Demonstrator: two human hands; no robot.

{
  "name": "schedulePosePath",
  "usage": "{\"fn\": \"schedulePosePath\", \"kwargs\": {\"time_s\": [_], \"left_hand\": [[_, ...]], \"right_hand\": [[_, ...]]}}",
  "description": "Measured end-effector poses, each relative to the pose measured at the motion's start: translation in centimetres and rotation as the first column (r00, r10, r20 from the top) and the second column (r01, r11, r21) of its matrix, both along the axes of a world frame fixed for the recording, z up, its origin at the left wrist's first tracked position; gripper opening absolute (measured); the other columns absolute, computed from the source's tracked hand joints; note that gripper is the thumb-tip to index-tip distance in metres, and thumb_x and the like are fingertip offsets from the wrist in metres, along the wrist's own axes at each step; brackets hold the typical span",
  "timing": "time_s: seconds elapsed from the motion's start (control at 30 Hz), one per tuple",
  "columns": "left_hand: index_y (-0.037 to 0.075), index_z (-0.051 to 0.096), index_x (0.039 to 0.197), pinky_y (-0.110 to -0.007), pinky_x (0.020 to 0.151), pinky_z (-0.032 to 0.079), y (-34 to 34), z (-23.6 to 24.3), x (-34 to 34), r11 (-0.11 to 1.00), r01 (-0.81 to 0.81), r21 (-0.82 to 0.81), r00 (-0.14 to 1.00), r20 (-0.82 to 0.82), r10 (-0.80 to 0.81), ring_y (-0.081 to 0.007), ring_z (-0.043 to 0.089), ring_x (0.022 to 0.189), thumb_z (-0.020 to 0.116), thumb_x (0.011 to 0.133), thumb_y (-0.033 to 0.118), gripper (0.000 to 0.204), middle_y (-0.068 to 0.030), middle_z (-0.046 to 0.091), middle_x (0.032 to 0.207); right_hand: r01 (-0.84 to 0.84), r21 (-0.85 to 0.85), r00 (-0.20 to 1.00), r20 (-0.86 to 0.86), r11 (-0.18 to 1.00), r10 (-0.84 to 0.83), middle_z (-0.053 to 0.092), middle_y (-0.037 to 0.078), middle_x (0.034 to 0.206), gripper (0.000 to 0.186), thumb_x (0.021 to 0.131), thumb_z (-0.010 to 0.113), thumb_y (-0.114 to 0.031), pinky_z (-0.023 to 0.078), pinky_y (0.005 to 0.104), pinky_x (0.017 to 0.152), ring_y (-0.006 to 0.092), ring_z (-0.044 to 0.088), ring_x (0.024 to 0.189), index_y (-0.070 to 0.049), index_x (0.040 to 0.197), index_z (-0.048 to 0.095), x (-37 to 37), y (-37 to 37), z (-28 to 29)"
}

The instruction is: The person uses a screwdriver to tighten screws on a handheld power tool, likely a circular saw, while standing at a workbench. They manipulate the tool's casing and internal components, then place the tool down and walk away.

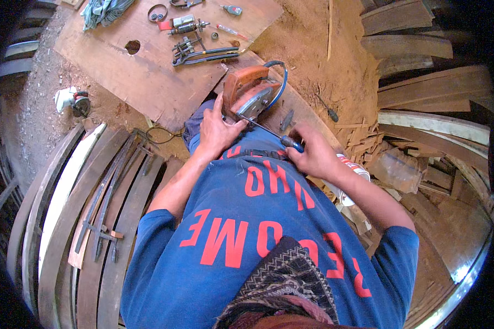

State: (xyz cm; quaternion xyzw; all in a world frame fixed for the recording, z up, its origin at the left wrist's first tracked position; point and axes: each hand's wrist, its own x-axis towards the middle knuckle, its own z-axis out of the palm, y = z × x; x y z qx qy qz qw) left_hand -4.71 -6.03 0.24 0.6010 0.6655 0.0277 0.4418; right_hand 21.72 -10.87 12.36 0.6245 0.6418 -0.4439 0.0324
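An orange power tool (244, 81) with a metal side plate and looping cord rests tilted over my lap, at the board edge. My left hand (217, 129) holds its lower left side, index finger extended along the body. My right hand (311, 151) is closed on a blue-handled screwdriver (293, 143), whose long shaft reaches leftward to the tool's lower part; the exact tip contact is unclear. A small dark hand tool (287, 120) lies just right of the orange tool.
A plywood sheet (99, 60) holds cloth (101, 13), pliers-like tools (203, 57) and metal parts (186, 27). A white power tool (71, 101) sits left on gritty ground. Wooden planks (77, 197) line both sides, with sawdust, scraps (357, 137) and a white bucket (354, 186) at right.
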Motion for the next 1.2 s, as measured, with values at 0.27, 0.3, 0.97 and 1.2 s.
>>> {"fn": "schedulePosePath", "kwargs": {"time_s": [0.27,0.3,0.97,1.2], "left_hand": [[0.011,0.038,0.165,-0.053,0.1,0.055,0.0,0.2,0.3,0.999,-0.016,-0.044,1.0,-0.022,0.016,-0.0476,0.066,0.116,0.091,0.075,0.051,0.111,-0.0312,0.065,0.122],[0.011,0.039,0.164,-0.053,0.1,0.055,-0.4,-0.2,0.3,0.999,-0.019,-0.029,1.0,-0.026,0.018,-0.0475,0.066,0.115,0.091,0.075,0.051,0.111,-0.0312,0.065,0.122],[0.017,0.033,0.167,-0.054,0.095,0.056,0.0,-1.5,-0.3,0.998,-0.014,0.068,1.0,0.029,0.012,-0.0478,0.066,0.108,0.091,0.075,0.05,0.114,-0.0315,0.061,0.117],[0.023,0.029,0.169,-0.055,0.101,0.054,-0.3,-1.2,-0.1,0.999,-0.026,0.024,0.999,0.027,0.026,-0.0487,0.064,0.116,0.091,0.076,0.048,0.115,-0.0312,0.062,0.125]], "right_hand": [[0.374,-0.461,0.891,-0.063,0.805,-0.45,0.071,0.014,0.099,0.03,0.096,0.071,-0.018,0.059,0.0453,0.074,0.0306,0.072,0.087,-0.004,0.122,0.066,-0.1,2.5,0.3],[0.506,-0.704,0.733,0.047,0.498,-0.679,0.071,0.012,0.096,0.029,0.095,0.074,-0.016,0.059,0.0433,0.077,0.029,0.071,0.087,-0.003,0.12,0.067,0.2,3.7,0.3],[-0.194,0.089,0.98,0.061,0.977,0.189,0.069,0.016,0.108,0.041,0.098,0.068,-0.021,0.059,0.0475,0.073,0.0319,0.072,0.088,0.0,0.131,0.057,-1.2,0.3,0.9],[0.264,-0.512,0.936,-0.068,0.817,-0.345,0.069,0.01,0.096,0.04,0.096,0.072,-0.02,0.056,0.0427,0.06,0.0248,0.069,0.072,-0.003,0.13,0.058,-0.1,3.4,0.1]]}}
